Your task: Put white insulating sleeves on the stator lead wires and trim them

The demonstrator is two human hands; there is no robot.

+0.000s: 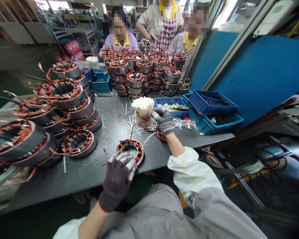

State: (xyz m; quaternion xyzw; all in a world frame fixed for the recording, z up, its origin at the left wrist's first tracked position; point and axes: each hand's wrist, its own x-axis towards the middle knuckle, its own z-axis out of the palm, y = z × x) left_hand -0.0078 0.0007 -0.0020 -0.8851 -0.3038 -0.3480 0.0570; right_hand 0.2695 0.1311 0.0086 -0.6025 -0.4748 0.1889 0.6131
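My left hand (118, 176), in a dark glove with pale fingertips, grips the near left rim of a small motor stator (140, 151) with copper windings. The stator lies flat near the table's front edge, and a white strip (148, 140) sticks up beside its far right side. My right hand (163, 122), in a grey striped glove, is at the right side of a tub (144, 121) packed with upright white sticks (142, 105). Its fingers are curled together; what they hold, if anything, is hidden. Red-handled pliers or scissors (161, 137) lie under my right wrist.
Stacked stators stand on the left (74, 99) and across the back (136, 81). Blue bins (214, 103) sit at right; a yellow-black screwdriver (179, 108) rests on another bin (170, 100). Loose white strips (129, 124) litter the table (109, 113). Three people are behind the stacks.
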